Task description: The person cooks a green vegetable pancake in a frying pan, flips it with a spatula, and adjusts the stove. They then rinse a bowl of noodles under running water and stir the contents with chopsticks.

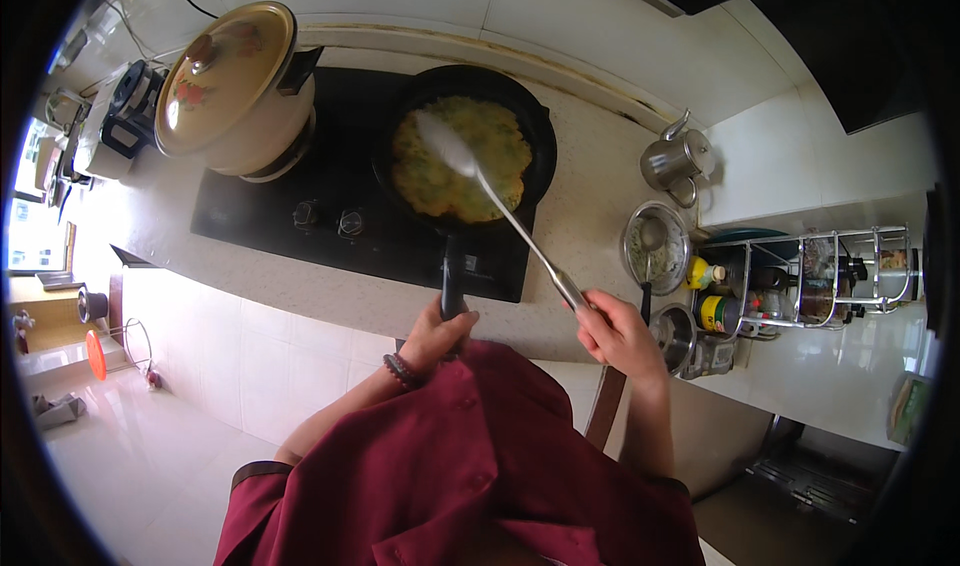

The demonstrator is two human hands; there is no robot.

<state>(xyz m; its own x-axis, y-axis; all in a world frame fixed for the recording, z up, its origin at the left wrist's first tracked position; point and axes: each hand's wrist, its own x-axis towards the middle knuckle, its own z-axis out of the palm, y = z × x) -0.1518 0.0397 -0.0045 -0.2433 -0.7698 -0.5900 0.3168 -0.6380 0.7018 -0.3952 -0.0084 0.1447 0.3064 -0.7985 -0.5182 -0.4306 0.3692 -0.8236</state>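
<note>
My left hand grips the black handle of a frying pan, which sits on the right side of a black cooktop. A flat, browned pancake with green bits covers most of the pan's bottom. In my right hand is the long handle of a metal turner. Its blurred blade is over the upper left of the pancake; whether it touches the surface I cannot tell.
A large lidded enamel pot stands on the cooktop's left. Right of the cooktop are a steel kettle, a steel bowl with batter and a ladle, another steel bowl and a wire rack of bottles and jars.
</note>
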